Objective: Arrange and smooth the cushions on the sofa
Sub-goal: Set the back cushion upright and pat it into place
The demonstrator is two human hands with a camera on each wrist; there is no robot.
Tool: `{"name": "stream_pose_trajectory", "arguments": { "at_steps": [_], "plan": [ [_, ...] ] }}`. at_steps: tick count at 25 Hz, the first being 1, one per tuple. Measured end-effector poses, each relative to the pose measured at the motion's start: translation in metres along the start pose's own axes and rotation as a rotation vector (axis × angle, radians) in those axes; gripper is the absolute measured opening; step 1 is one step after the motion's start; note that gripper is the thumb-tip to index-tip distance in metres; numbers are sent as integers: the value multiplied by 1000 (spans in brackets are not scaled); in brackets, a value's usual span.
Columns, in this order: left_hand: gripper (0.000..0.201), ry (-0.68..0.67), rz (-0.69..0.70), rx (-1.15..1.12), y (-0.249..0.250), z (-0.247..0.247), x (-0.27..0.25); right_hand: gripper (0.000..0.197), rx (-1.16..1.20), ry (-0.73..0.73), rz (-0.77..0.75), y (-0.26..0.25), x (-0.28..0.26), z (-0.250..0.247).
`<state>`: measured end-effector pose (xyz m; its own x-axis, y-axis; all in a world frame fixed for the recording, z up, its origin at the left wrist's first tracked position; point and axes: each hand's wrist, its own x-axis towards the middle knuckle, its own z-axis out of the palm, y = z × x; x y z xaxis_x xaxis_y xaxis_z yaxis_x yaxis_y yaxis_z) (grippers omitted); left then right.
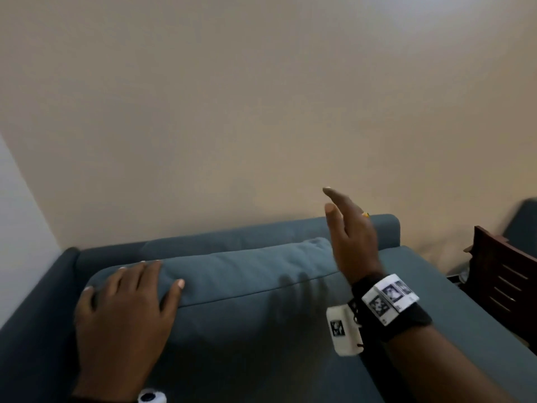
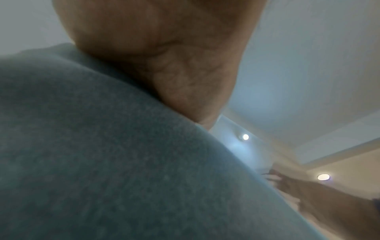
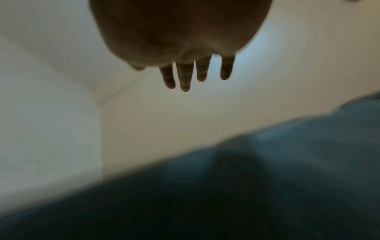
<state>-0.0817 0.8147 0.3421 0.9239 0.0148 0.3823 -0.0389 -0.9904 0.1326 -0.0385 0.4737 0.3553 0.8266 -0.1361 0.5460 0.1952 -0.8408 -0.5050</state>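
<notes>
A teal back cushion (image 1: pixel 247 274) leans against the backrest of the teal sofa (image 1: pixel 389 225), on its left half. My left hand (image 1: pixel 128 298) lies flat on the cushion's top left corner, fingers spread over its upper edge and the thumb down its front face. In the left wrist view the palm (image 2: pixel 164 53) presses into the cushion fabric (image 2: pixel 102 154). My right hand (image 1: pixel 348 237) is raised in the air above the cushion's right end, fingers straight, touching nothing. The right wrist view shows its straight fingers (image 3: pixel 185 76) over the blurred cushion (image 3: pixel 267 170).
A beige wall (image 1: pixel 261 112) rises directly behind the sofa. The right seat (image 1: pixel 436 301) of the sofa has no back cushion in view. A dark wooden chair (image 1: pixel 505 274) stands close to the sofa's right end.
</notes>
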Motion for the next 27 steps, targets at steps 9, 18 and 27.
{"name": "stream_pose_trajectory", "arguments": {
  "at_steps": [9,18,27],
  "plan": [
    [66,40,57,-3,-21,3,-2,73,-181,-400,-278,-25,-33,34],
    [66,15,97,-89,-29,2,1,67,-297,-699,-356,-48,-26,43],
    [75,-9,82,-306,-59,3,7,62,-26,-420,-243,-82,-8,42]
  ]
}}
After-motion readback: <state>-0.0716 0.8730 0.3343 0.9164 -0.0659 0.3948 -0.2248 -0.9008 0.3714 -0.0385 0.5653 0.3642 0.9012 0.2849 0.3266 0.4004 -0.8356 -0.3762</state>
